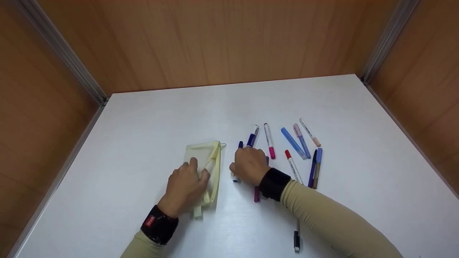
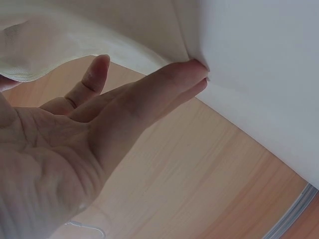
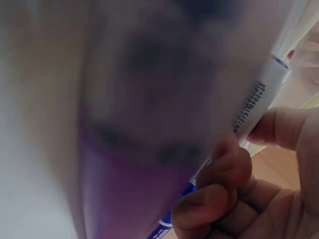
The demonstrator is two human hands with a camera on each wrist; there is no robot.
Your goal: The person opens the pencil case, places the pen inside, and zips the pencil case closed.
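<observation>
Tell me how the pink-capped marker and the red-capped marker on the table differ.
The pink-capped marker has its cap at the near end, towards the person; the red-capped marker has its cap at the far end. The pink-capped marker lies farther back, just beyond the right hand; the red-capped marker lies beside that hand's wristband. Both have white barrels, lie flat on the white table, and neither is held.

Right hand (image 1: pixel 249 165) hides pen middles; purple blur (image 3: pixel 129 194) fills right wrist view; pouch (image 1: pixel 208 161) partly covered.
</observation>
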